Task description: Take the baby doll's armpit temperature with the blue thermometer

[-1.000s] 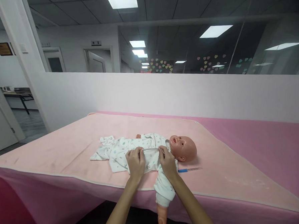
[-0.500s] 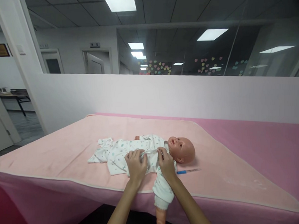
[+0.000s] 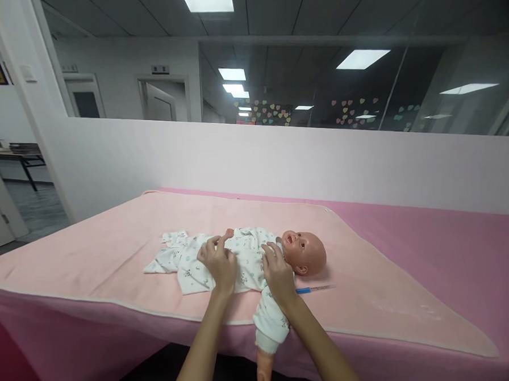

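Doll (image 3: 251,257) | smooth bald head (image 3: 313,253) | mouth (image 3: 290,239) open | white printed outfit (image 3: 247,274)

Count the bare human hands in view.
2: the left hand at the middle of the patterned clothing on the doll, the right hand at its upper end, near the doll's head.

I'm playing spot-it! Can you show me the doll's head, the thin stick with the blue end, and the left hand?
Doll's head (image 3: 307,253): head view, on the side of the head.
Thin stick (image 3: 307,290): head view, on its blue part.
Left hand (image 3: 221,267): head view, on the back of it.
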